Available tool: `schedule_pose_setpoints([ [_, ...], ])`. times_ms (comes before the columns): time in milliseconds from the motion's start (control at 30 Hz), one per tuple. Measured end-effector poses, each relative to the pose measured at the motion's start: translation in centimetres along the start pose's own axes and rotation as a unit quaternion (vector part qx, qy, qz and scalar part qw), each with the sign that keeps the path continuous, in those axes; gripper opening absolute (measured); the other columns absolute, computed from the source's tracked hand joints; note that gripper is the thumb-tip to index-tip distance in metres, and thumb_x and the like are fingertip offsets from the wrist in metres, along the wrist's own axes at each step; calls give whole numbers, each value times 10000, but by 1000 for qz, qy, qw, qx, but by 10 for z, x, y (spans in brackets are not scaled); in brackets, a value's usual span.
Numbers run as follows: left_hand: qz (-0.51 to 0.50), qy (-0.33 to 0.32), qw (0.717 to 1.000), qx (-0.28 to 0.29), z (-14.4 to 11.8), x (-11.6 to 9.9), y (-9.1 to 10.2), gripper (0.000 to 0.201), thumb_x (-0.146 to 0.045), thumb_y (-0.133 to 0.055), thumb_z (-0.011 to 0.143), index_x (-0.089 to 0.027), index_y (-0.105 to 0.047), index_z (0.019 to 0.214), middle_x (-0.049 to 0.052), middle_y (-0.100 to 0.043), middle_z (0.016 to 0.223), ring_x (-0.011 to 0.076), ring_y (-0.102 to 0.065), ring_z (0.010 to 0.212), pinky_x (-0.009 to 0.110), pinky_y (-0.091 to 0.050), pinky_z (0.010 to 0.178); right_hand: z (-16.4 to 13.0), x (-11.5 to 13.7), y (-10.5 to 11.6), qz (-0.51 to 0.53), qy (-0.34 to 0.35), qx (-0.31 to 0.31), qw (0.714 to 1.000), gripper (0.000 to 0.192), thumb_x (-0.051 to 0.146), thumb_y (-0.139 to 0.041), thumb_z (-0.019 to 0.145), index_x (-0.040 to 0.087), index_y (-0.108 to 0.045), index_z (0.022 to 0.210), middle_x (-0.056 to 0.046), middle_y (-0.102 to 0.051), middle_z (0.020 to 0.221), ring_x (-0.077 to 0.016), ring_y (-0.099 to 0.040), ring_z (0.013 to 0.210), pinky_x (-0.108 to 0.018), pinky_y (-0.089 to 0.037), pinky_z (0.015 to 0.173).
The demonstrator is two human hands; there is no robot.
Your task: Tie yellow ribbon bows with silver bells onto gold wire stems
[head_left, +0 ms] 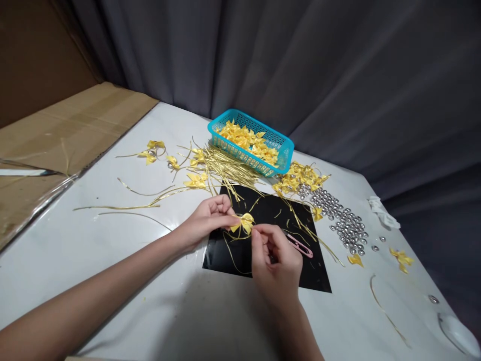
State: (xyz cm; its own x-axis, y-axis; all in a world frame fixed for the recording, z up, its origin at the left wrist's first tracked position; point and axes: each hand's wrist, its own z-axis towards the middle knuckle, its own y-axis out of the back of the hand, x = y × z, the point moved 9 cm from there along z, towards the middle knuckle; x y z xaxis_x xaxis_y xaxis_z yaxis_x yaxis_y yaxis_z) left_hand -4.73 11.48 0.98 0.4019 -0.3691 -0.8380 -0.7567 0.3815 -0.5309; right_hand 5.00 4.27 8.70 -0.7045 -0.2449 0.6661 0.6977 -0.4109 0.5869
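Observation:
Over the black mat (319, 273), a yellow ribbon bow (246, 223) is pinched between the thumb and fingers of my left hand (212, 215). A thin gold cord (242, 238) loops around the bow's lower side. My right hand (278, 255) is closed in a pinch at the bow's right edge, where the cord runs to its fingertips. The exact grip there is partly hidden by the fingers. A pink-handled tool (302, 246) lies on the mat just beyond my right hand, its far end covered by that hand.
A turquoise basket (287, 150) of yellow bows stands at the back. Before it lies a bundle of gold cords (229, 168). Right of it are a pile of bows (300, 178) and many silver beads (349, 228). Cardboard (75, 125) borders the white table (150, 296) on the left.

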Motion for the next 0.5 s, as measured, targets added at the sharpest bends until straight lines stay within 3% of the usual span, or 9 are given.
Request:
schedule_pose_setpoints([
  [500, 89, -16, 996, 8, 2, -1, 0, 312, -135, -673, 664, -180, -366, 640, -49, -522, 614, 56, -444, 548, 196, -325, 529, 2, -1, -1, -36, 37, 52, 997, 125, 108, -467, 836, 130, -558, 754, 45, -380, 532, -54, -324, 443, -173, -271, 433],
])
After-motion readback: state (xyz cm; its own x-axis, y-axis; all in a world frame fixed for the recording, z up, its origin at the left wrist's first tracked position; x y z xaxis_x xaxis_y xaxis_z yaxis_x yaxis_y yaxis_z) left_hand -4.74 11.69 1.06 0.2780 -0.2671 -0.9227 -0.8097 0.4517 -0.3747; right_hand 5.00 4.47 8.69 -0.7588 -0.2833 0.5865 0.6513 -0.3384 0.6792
